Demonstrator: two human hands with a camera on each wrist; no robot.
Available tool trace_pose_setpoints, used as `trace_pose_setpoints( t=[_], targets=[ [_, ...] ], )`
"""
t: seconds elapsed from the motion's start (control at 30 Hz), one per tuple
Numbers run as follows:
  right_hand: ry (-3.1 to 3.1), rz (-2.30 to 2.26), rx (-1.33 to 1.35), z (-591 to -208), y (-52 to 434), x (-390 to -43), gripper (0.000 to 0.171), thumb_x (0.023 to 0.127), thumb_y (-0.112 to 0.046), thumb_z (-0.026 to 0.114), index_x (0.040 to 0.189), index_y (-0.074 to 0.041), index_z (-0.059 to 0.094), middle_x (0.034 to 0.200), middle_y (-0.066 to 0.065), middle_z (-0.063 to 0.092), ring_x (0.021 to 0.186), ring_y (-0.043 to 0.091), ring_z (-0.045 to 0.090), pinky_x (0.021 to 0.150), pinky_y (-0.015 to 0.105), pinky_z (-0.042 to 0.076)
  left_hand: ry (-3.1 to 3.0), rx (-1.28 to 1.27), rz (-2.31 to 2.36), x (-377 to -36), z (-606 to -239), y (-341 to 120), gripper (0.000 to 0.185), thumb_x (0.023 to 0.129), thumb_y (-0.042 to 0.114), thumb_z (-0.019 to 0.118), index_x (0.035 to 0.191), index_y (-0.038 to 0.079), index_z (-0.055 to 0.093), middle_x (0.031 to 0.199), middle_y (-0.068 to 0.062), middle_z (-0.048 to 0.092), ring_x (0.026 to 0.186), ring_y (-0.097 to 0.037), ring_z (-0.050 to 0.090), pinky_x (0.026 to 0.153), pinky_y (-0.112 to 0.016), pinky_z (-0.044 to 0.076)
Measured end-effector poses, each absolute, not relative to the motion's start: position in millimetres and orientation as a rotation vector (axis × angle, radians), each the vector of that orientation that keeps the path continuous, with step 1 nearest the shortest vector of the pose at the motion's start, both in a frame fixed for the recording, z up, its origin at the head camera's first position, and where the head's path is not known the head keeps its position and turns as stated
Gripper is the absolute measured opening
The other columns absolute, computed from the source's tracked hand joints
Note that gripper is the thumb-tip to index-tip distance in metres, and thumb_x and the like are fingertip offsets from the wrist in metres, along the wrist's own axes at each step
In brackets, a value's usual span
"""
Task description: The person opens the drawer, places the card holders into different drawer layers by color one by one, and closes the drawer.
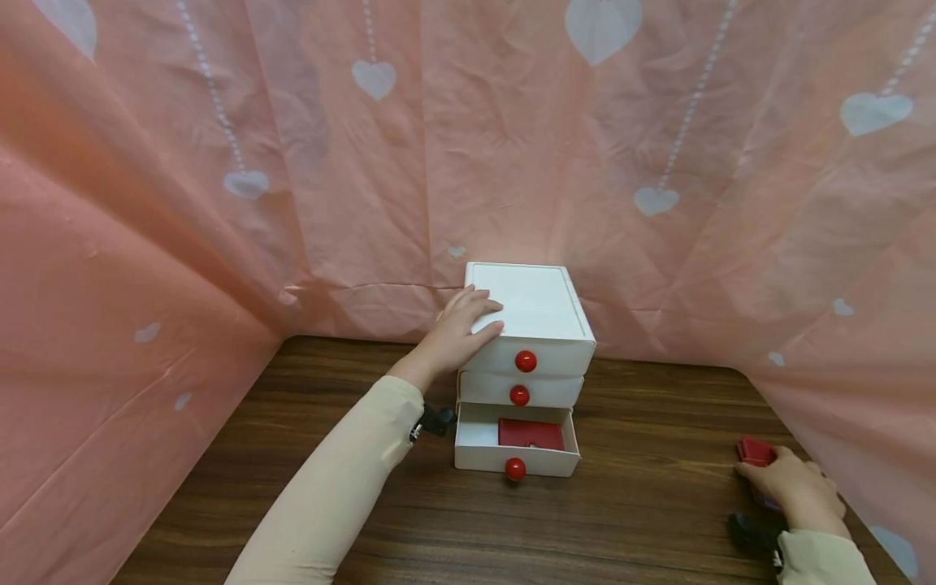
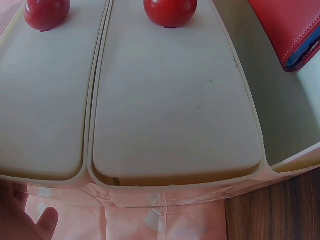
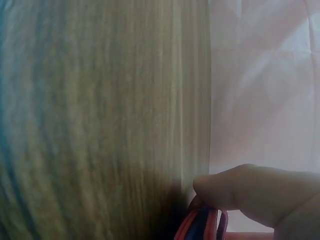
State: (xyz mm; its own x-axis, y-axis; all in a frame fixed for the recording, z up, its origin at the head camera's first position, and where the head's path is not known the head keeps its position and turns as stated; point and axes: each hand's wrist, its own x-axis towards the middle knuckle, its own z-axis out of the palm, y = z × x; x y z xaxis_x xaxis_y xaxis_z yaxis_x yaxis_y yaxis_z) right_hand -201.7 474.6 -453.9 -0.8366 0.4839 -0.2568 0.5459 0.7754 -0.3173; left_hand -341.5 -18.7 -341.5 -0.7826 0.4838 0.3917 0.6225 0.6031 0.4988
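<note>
Head view — the left hand (image 1: 462, 329) is resting flat on the top left edge of a white three-drawer cabinet (image 1: 537, 313), fingers straight and lying on its lid, steadying it. The top and middle drawers are sitting closed behind their red knobs; the bottom drawer (image 1: 516, 459) is standing pulled out, and one red wallet (image 1: 531, 434) is lying flat inside it. At the right edge of the wooden table (image 1: 643, 504), well apart from the cabinet, the right hand (image 1: 797, 487) is curling its fingers over a second red wallet (image 1: 755, 451), which is touching the tabletop. Left wrist view — the two closed drawer fronts are filling the frame beneath their knobs, the open drawer is showing to the right with a corner of the stored wallet (image 2: 290, 30), and only a fingertip is appearing at the lower left. Right wrist view — blurred wood grain, with a finger (image 3: 250, 192) pressing on the red, blue-trimmed edge of the second wallet (image 3: 202, 225). Judging from this, one wallet is already stowed; the second is gripped but not yet lifted, and the drawer remains to be closed.
</note>
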Motion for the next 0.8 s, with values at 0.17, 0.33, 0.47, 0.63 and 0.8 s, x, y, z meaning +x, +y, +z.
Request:
trace_pose_setpoints(
  t=[0.17, 0.33, 0.47, 0.63, 0.8],
  targets=[
    [2.748, -0.552, 0.821, -451.2, 476.8, -203.2, 0.096, 0.09, -0.063, 0.056, 0.147, 0.007, 0.023, 0.123, 0.048, 0.032, 0.111, 0.068, 0.037, 0.08, 0.07, 0.044, -2.619, -0.91, -0.942, -340.2, -341.1, -18.5, 0.043, 0.102, 0.039, 0.055, 0.138, 0.015, 0.058, 0.155, -0.008, 0.04, 0.152, -0.025, 0.014, 0.12, -0.054, 0.012],
    [2.776, -0.539, 0.771, -451.2, 479.0, -205.0, 0.098, 0.088, -0.065, 0.057, 0.146, 0.008, 0.026, 0.122, 0.046, 0.038, 0.109, 0.066, 0.041, 0.076, 0.068, 0.045, -2.612, -0.913, -0.945, -340.3, -341.0, -18.9, 0.043, 0.102, 0.039, 0.055, 0.138, 0.015, 0.059, 0.155, -0.008, 0.04, 0.152, -0.025, 0.014, 0.12, -0.055, 0.012],
    [2.79, -0.549, 0.724, -449.1, 477.1, -202.7, 0.095, 0.09, -0.063, 0.055, 0.145, 0.009, 0.028, 0.123, 0.046, 0.039, 0.109, 0.066, 0.042, 0.075, 0.068, 0.045, -2.614, -0.911, -0.946, -340.4, -341.3, -18.7, 0.043, 0.102, 0.039, 0.055, 0.138, 0.015, 0.058, 0.155, -0.008, 0.04, 0.152, -0.025, 0.014, 0.12, -0.055, 0.012],
    [2.802, -0.526, 0.649, -446.2, 475.6, -200.9, 0.094, 0.091, -0.063, 0.053, 0.145, 0.01, 0.029, 0.127, 0.047, 0.038, 0.11, 0.065, 0.043, 0.078, 0.068, 0.044, -2.616, -0.909, -0.94, -341.4, -342.3, -18.4, 0.044, 0.102, 0.04, 0.055, 0.138, 0.016, 0.059, 0.155, -0.008, 0.04, 0.152, -0.025, 0.014, 0.12, -0.055, 0.013],
    [2.813, -0.502, 0.584, -444.3, 476.2, -201.3, 0.097, 0.09, -0.067, 0.052, 0.144, 0.011, 0.029, 0.128, 0.047, 0.04, 0.108, 0.062, 0.046, 0.08, 0.066, 0.044, -2.622, -0.904, -0.937, -340.9, -342.0, -18.2, 0.044, 0.102, 0.041, 0.054, 0.138, 0.016, 0.058, 0.156, -0.007, 0.039, 0.152, -0.024, 0.014, 0.12, -0.055, 0.012]
  ],
)
